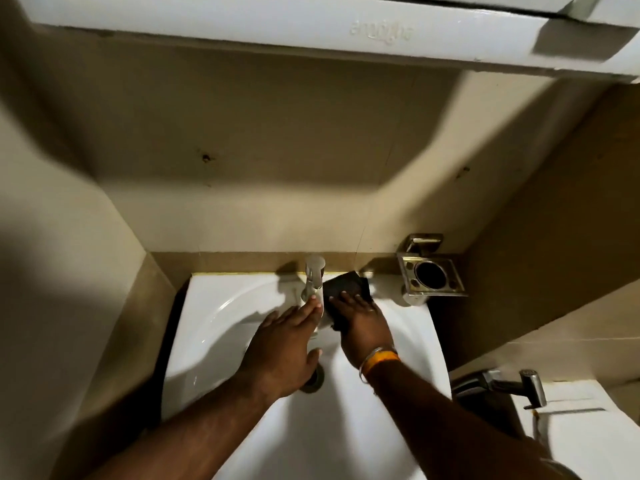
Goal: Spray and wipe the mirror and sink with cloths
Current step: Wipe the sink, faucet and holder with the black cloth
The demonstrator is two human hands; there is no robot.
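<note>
The left hand [284,344] is lying flat and relaxed over the white ceramic sink [221,327], fingertips touching the chrome tap [313,278], holding nothing. Just right of it, the right hand [363,323] is pressing a dark folded cloth [343,289] with straight fingers onto the far right rim beside the tap. So the sink wipe is running; no mirror glass or spray bottle is showing, so I can't judge that part.

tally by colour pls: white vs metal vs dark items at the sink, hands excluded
White: 1, the sink.
Metal: 4, the tap, the wall holder, the drain, the hand sprayer.
Dark: 1, the cloth under the right hand.
Total: 6.
</note>
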